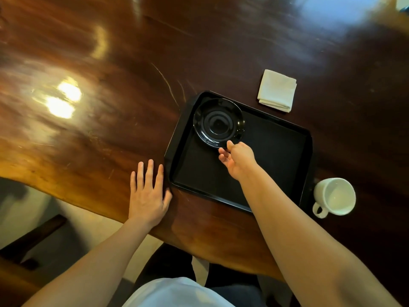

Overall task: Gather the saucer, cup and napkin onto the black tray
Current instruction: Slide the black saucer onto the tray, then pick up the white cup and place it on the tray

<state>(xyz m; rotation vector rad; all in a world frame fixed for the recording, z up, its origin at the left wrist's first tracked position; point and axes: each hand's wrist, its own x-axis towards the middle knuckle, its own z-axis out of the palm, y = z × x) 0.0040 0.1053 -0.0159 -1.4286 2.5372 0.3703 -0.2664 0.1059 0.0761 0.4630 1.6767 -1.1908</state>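
A glossy black saucer [218,121] sits in the far left corner of the black tray [274,151]. My right hand [236,161] pinches the saucer's near rim between thumb and fingers. My left hand [147,193] lies flat and open on the wooden table, its thumb touching the tray's near left corner. A white cup [335,196] stands upright on the table just right of the tray, handle toward me. A folded pale napkin [277,90] lies on the table beyond the tray's far edge.
The dark polished wooden table [99,111] spreads left and beyond, with bright light reflections. Its curved near edge runs under my arms. Below the edge are the floor and a dark chair part [33,238] at the lower left.
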